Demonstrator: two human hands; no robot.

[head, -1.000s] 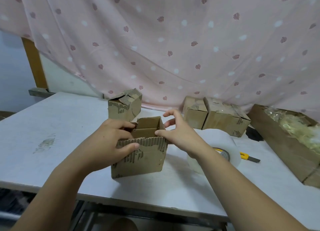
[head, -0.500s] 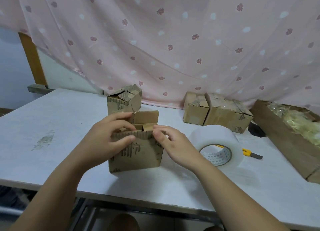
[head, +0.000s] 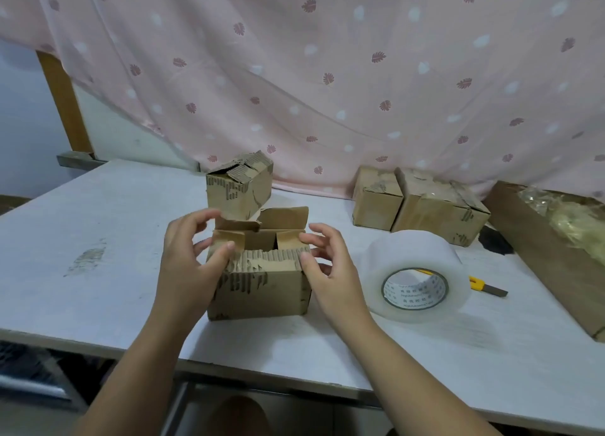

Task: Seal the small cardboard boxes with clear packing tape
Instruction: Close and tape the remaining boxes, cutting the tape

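While the box (head: pixel 258 281) sits near the table's (head: pixel 98 213) front edge, the left hand (head: pixel 186 258) and right hand (head: pixel 330 265), fingers spread, press its side flaps inward. Flap-folding is underway; next, probably, the far flap comes down, then tape (head: pixel 415 272), lying just right.

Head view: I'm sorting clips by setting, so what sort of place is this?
Probably a makeshift home packing bench: a white table against a pink curtain, with small cardboard boxes, a clear tape roll and a yellow utility knife.
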